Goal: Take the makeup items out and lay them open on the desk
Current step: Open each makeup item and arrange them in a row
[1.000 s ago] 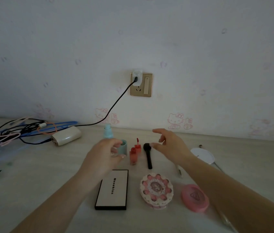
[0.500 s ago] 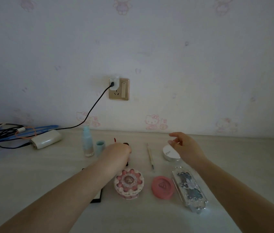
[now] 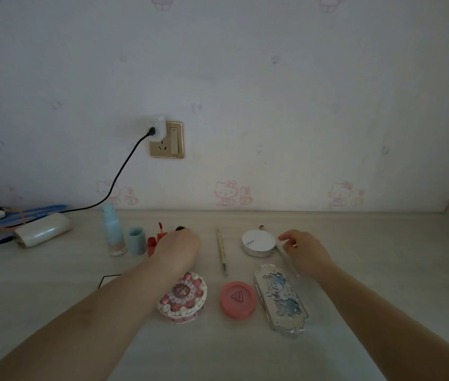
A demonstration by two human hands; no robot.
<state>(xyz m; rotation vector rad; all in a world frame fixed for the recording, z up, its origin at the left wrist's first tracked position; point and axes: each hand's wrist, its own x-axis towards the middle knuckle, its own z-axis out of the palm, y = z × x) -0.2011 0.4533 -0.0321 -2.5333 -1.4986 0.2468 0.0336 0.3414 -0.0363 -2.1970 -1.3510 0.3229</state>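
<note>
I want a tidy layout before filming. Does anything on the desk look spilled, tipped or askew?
Nothing looks spilled or tipped. The blue bottle stands upright with its cap off beside it. Only the silver case lies at a slight angle beside the pink compact.

Readable marks: two, both on compact lids.
White round compact [image 3: 258, 242]: small dark word, looks like "sedell", not certain. Pink round compact [image 3: 238, 299]: embossed triangle logo, its lettering too small to read.

Left hand [image 3: 180, 247] over black brush [image 3: 180, 229]; right hand [image 3: 304, 250] beside white compact [image 3: 258, 242].
</note>
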